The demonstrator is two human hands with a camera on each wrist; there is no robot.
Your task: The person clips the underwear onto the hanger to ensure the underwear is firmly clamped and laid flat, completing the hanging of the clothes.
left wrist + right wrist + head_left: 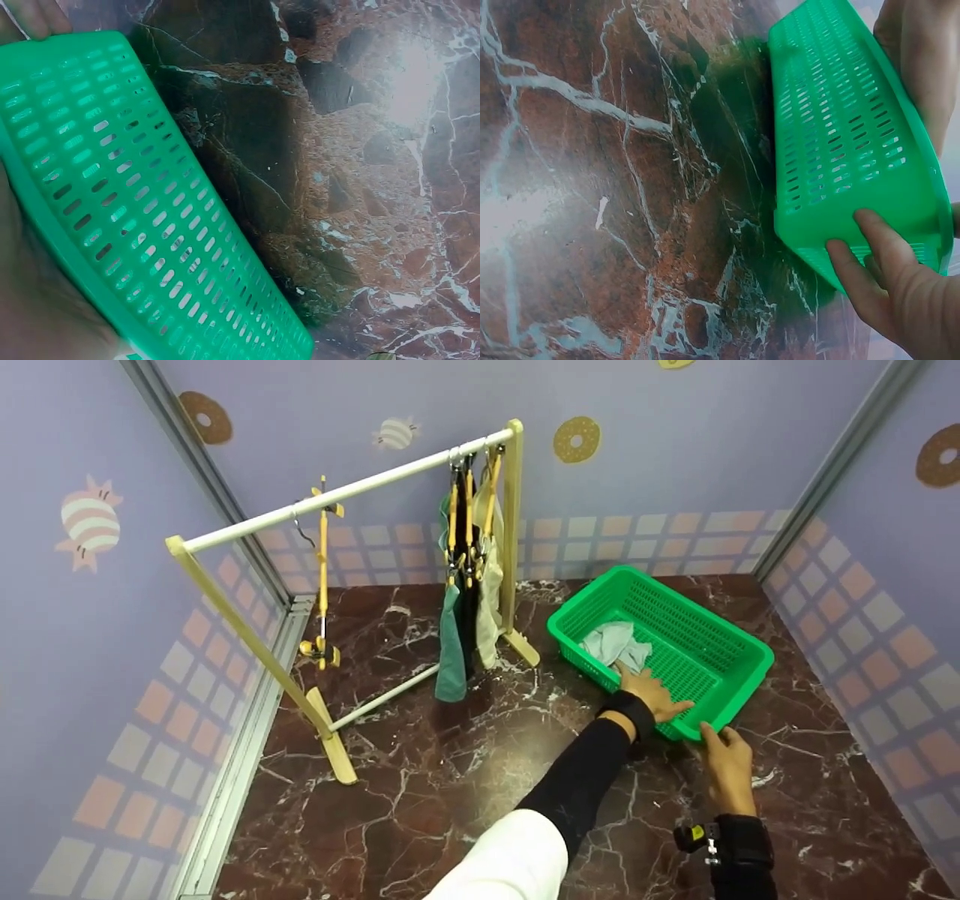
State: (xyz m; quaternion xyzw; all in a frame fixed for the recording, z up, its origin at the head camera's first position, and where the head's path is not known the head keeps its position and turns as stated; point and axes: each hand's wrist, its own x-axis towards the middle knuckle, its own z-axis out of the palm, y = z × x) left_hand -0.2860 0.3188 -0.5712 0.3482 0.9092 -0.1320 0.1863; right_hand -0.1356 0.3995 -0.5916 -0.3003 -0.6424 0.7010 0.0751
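Observation:
A green plastic basket (724,639) with slotted walls sits on the floor at the right, a crumpled pale grey-blue cloth (611,641) inside its left part. My left hand (651,696) reaches over the near rim with fingers spread, the fingertips by the cloth; whether they touch it I cannot tell. In the left wrist view, part of that hand lies along the basket (150,210) rim. At the near right corner my right hand (729,765) grips the rim, thumb on top. The right wrist view shows its fingers (885,240) against the outer wall.
Left of the basket stands a wooden clothes rack (360,484). Green (450,660), black (469,637) and cream (489,607) garments hang at its right end. A bare hanger (323,562) with clips hangs toward the left. Patterned walls enclose the dark marbled floor (405,825).

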